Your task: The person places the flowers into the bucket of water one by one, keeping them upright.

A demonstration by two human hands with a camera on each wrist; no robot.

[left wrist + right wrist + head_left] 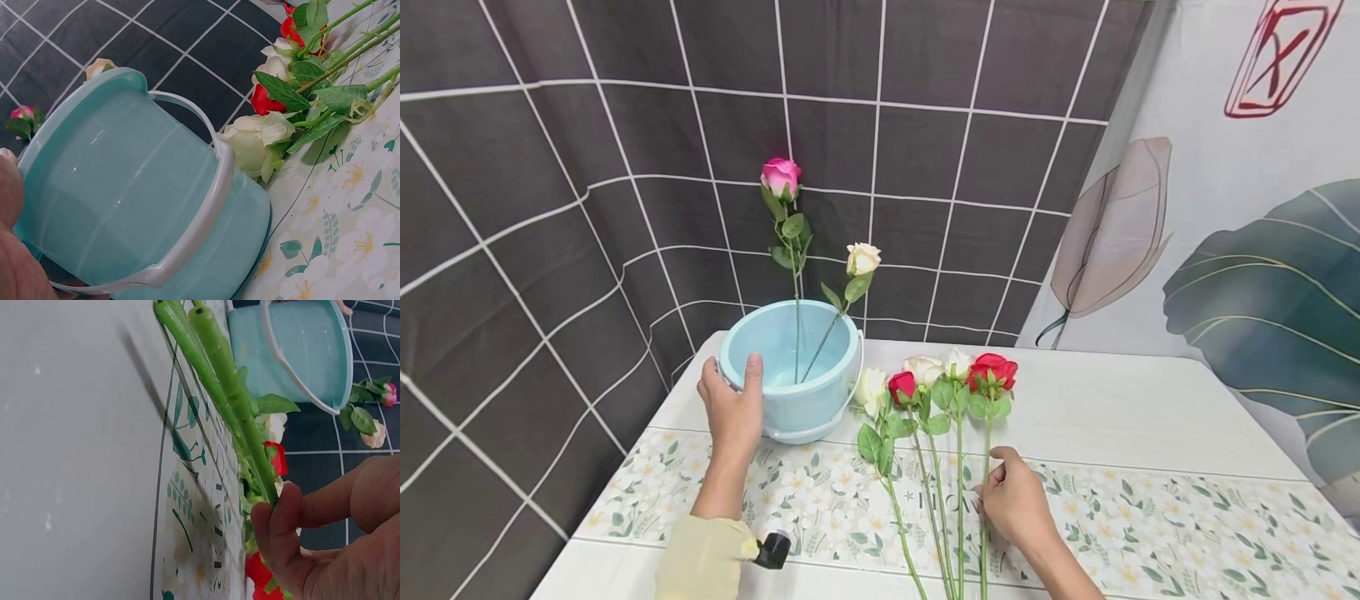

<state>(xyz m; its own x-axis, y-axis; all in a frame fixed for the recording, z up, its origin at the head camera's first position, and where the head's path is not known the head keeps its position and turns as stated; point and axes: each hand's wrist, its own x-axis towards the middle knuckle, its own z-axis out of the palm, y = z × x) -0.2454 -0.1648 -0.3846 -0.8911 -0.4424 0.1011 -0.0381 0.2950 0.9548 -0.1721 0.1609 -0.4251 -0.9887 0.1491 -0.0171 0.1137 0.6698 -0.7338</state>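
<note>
A light blue bucket (808,407) with a white handle (194,228) stands at the table's back left. My left hand (732,412) grips its left side, thumb up at the rim. Inside lean a pink rose (781,177) and a cream rose (862,260), their long stems reaching down to the bottom. My right hand (1018,504) pinches the green stem of a large red rose (992,372), the rightmost of several lying flowers. The thumb and a finger meet around that stem (255,440) in the right wrist view.
Beside the bucket lie a pale rose (871,390), a small red rose (902,387) and white blooms (957,363), stems toward the front. A floral printed strip (1150,525) crosses the white table (1097,400). A dark gridded curtain (925,158) hangs behind.
</note>
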